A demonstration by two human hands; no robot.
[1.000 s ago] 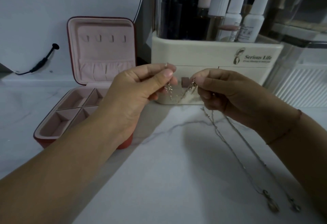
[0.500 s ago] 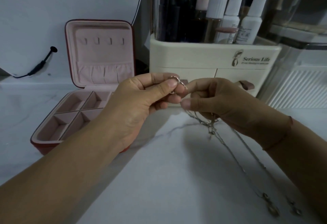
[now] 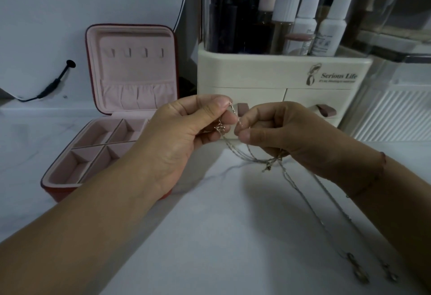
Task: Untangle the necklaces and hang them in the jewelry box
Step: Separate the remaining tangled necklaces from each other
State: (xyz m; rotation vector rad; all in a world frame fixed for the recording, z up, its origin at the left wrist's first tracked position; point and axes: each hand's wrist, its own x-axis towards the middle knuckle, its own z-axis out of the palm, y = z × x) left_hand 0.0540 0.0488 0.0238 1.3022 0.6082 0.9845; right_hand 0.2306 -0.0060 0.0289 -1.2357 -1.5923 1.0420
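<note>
Pale marble-look counter [image 3: 210,236] fills the lower frame, and at its lower right two small pendants [image 3: 356,269] lie on the stone. From them the necklaces [image 3: 310,203], two thin silvery chains, run up and left and lift off the counter toward the middle of the frame. There they cross in a small snarl [image 3: 268,163] that hangs just below the right hand [image 3: 286,136]. Above the snarl several strands fan up to both hands.

The left hand [image 3: 184,136], at mid-frame, pinches a chain end between thumb and forefinger, and a tiny clasp cluster [image 3: 219,128] dangles beside its fingers. The right hand, just beside it, pinches a strand at its fingertips, the other fingers curled in.

These chains look very light, limp and fine-linked. They will likely slide through a loose pinch and could kink or snap under a hard pull. The best hold is probably close to the snarl, with fingertips only, teasing loops open rather than tugging on the free ends.

Behind the left hand, at middle left, the jewelry box [image 3: 58,189] stands open with its lid upright. A row of four hooks [image 3: 136,52] in the lid carries nothing, and the pink compartments below hold no chain. Farther back, at upper right, a cream organizer [image 3: 268,73] holds several bottles [image 3: 331,28].
</note>
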